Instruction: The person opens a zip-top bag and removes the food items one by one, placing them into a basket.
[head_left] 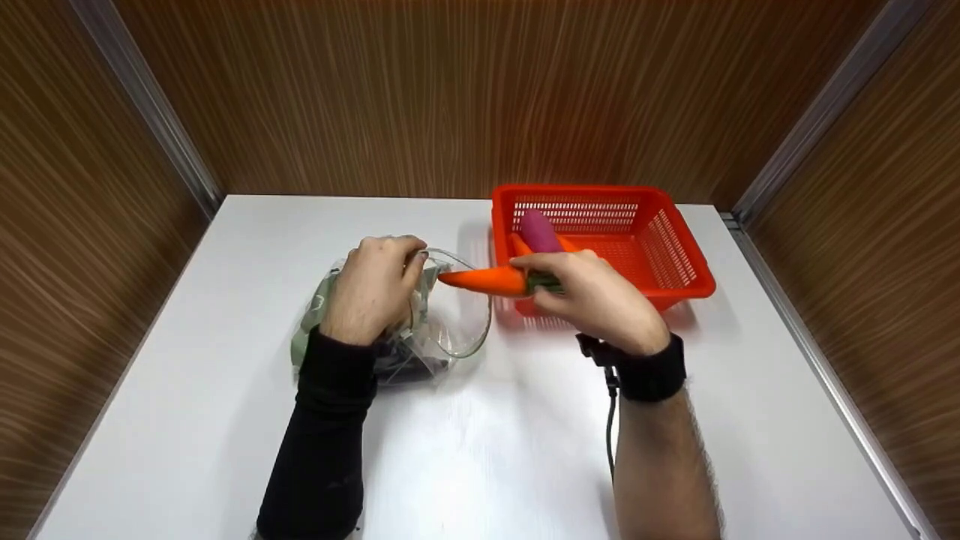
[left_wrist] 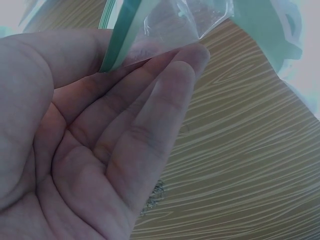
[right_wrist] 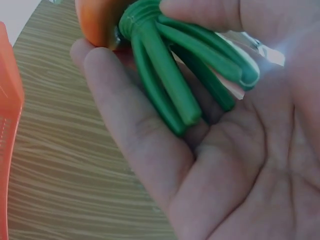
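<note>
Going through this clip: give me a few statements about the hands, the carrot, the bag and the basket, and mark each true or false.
1. The right hand holds the toy carrot by its green top. True.
2. The carrot's tip points toward the red basket. False: it points left, toward the clear bag.
3. The left hand grips the bag's opening. True.
4. The basket holds nothing. False: a purple item and another orange piece lie inside.
5. The carrot is already fully inside the bag. False: only its tip is at the bag's mouth.
</note>
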